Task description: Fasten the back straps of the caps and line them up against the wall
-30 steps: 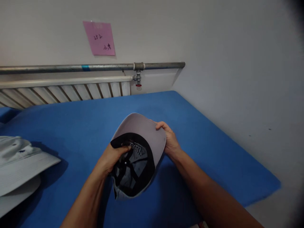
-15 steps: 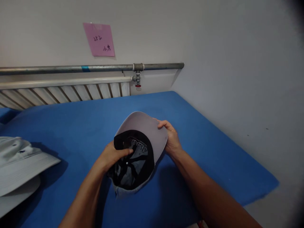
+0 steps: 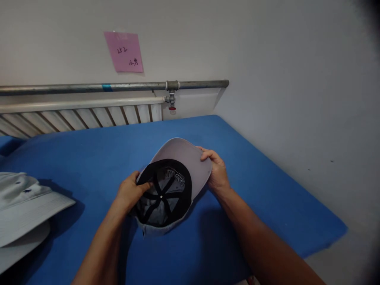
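Thing in hand: grey cap (image 3: pixel 173 180), upside down, opening facing up at me, black sweatband and black seam tapes showing. It sits near the middle of the blue tabletop (image 3: pixel 89 158); whether the crown touches the surface or hangs just above it is hidden, can't tell. The brim (image 3: pixel 190 158) points away and to the right. My left hand (image 3: pixel 129 194) has its grip closed on the near-left rim, thumb over the sweatband, fingers underneath and out of sight. My right hand (image 3: pixel 216 174) has its grip closed on the brim's right edge, fingertips curled over the top, thumb hidden below. Both are edge pinches only, so the risks as I judge them: the soft crown could sag or fold in between the two hands, the loose rim fabric could slip off the left thumb, and too hard a squeeze at one brim edge could kink it. Well apart at far left: pale bucket hats (image 3: pixel 26 206), stacked, cut off by the frame. Behind the tabletop: radiator (image 3: pixel 89 114), metal pipe (image 3: pixel 118 86) with a red-handled valve (image 3: pixel 172 103), and a pink note (image 3: pixel 124 52) on the wall.
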A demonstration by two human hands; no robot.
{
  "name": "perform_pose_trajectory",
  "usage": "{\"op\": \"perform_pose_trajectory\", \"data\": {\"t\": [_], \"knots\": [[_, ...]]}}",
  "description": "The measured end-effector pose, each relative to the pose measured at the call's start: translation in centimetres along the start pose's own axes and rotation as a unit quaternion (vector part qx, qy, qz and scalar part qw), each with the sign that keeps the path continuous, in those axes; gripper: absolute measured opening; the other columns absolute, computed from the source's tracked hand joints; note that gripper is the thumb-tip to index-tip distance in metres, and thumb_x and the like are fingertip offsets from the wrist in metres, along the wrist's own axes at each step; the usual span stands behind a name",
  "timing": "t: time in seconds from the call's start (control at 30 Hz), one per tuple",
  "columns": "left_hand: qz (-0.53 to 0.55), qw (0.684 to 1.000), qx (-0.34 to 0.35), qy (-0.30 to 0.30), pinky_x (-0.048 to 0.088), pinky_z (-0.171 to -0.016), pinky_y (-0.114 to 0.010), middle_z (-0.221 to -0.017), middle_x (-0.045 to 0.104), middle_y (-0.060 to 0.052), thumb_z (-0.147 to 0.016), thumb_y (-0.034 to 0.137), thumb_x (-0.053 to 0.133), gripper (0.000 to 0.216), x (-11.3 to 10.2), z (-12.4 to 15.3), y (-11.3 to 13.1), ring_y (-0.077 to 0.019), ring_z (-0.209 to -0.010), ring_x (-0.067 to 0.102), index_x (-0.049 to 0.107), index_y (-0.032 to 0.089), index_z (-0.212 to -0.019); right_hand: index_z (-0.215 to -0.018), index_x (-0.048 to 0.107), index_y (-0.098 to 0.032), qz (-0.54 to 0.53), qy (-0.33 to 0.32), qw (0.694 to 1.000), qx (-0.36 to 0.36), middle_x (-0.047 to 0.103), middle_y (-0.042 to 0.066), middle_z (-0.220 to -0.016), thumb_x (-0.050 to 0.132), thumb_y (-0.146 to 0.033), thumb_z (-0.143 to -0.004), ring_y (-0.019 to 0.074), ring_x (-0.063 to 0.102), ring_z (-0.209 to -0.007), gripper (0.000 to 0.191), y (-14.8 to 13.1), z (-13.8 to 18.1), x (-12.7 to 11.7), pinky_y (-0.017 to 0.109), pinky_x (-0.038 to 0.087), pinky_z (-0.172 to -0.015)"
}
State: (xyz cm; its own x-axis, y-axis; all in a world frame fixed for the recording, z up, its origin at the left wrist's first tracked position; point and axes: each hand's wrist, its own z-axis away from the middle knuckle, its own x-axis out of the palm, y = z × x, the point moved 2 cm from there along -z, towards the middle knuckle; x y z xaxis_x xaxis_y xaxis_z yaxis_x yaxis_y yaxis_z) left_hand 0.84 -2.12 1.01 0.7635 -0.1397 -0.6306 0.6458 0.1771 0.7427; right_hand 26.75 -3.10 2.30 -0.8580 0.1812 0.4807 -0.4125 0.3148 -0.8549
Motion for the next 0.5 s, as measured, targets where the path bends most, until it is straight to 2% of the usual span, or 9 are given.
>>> {"op": "perform_pose_trajectory", "data": {"t": [0.27,0.5], "knots": [[-0.130,0.991,-0.002,0.030,0.041,-0.057,-0.026,-0.077,0.067,-0.004,-0.080,0.031,0.054,0.013,-1.5,0.3,0.8,-0.0195,-0.070,0.062,0.058,0.020,-0.087,-0.062,0.060,-0.021,0.115,-0.019,0.991,-0.072,0.063,0.001,-0.112,0.060,-0.017,-0.074,0.0211,0.056,-0.107,0.013,-0.1,-0.3,-0.8,0.037,0.042,-0.090],[-0.179,0.984,-0.015,-0.005,0.041,-0.059,-0.027,-0.072,0.066,-0.004,-0.075,0.021,0.055,0.009,-2.8,-0.5,-0.6,-0.0204,-0.069,0.062,0.061,0.018,-0.082,-0.067,0.062,-0.022,0.243,-0.024,0.960,-0.137,0.061,0.001,-0.116,0.053,-0.019,-0.081,0.0213,0.053,-0.114,0.018,0.1,-0.6,-1.6,0.044,0.035,-0.101]]}}
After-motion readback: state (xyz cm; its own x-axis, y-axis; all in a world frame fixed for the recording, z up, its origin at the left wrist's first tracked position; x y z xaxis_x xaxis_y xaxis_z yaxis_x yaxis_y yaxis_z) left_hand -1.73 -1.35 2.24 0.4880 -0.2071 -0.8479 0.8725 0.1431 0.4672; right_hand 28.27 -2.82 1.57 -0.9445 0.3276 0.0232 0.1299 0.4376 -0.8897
